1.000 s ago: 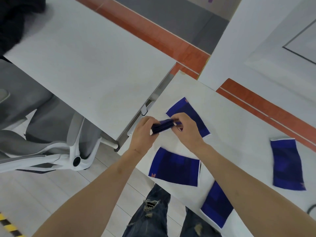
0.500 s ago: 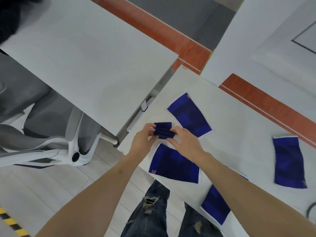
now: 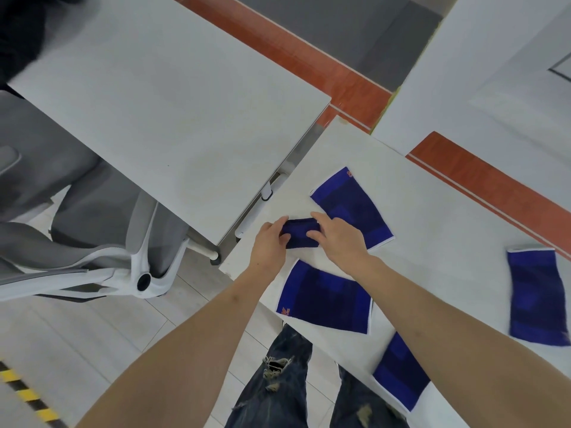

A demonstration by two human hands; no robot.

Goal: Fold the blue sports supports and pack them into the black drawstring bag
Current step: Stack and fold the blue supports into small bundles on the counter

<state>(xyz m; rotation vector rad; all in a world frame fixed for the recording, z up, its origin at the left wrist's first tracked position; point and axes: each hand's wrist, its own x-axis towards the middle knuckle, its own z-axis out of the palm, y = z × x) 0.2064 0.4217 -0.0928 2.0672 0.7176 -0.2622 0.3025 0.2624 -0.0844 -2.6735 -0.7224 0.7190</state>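
Note:
A small folded blue support [image 3: 299, 234] lies near the left corner of the white table [image 3: 432, 217]. My left hand [image 3: 268, 242] grips its left end and my right hand [image 3: 336, 237] presses on its right side. Several flat blue supports lie around: one beyond my right hand [image 3: 355, 205], one below my hands [image 3: 324, 298], one under my right forearm [image 3: 398, 375], one at the far right [image 3: 537, 295]. A dark shape at the top left corner [image 3: 18, 29] may be the black bag; I cannot tell.
A second white table [image 3: 160, 109] stands to the left, with a narrow gap between the two. A grey office chair [image 3: 92, 242] sits below it. My legs in ripped jeans [image 3: 278, 381] stand at the table's near edge.
The folded support has come down from mid-air to the tabletop with both hands still on it, shifting slightly toward me.

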